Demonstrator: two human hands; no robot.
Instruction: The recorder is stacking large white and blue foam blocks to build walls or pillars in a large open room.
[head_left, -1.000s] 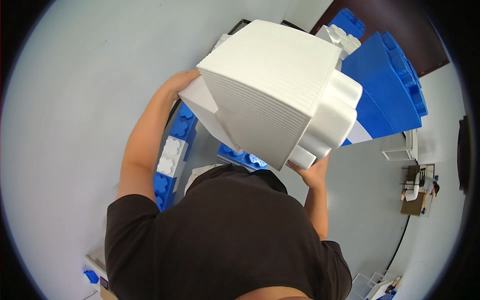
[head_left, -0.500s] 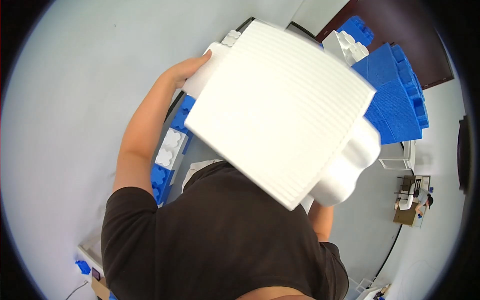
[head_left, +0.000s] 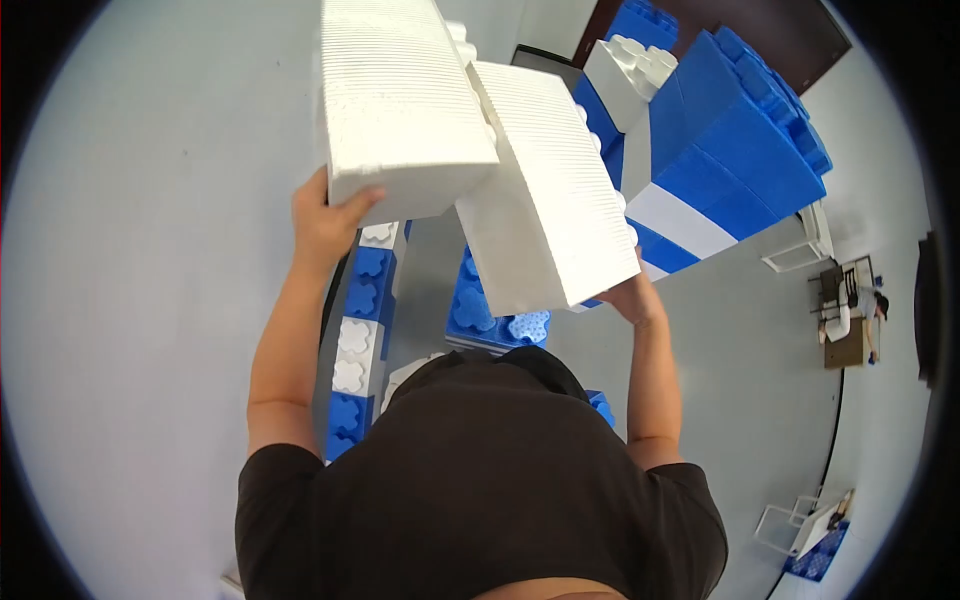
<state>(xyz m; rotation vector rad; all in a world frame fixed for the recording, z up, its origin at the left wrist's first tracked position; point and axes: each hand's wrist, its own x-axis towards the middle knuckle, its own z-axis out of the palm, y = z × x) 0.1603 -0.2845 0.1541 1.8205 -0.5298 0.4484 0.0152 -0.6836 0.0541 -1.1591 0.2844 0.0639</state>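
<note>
Two large white toy building blocks, ribbed on one face and knobbed along a side, are up in front of me. My left hand grips the near end of the left white block, thumb on its end face. My right hand holds the right white block at its lower right corner; most of those fingers are hidden beneath it. The left block's near corner overlaps the right block's side in view. I cannot tell whether the two are joined.
A stacked wall of blue and white blocks stands at the right. A low row of blue and white blocks runs along the left. Below the held blocks sits a blue block. Far right, a person is at a desk.
The big white block on the right has turned and moved up and away from me, uncovering my right hand. The left white block has swung into fuller view, still in my left hand.
</note>
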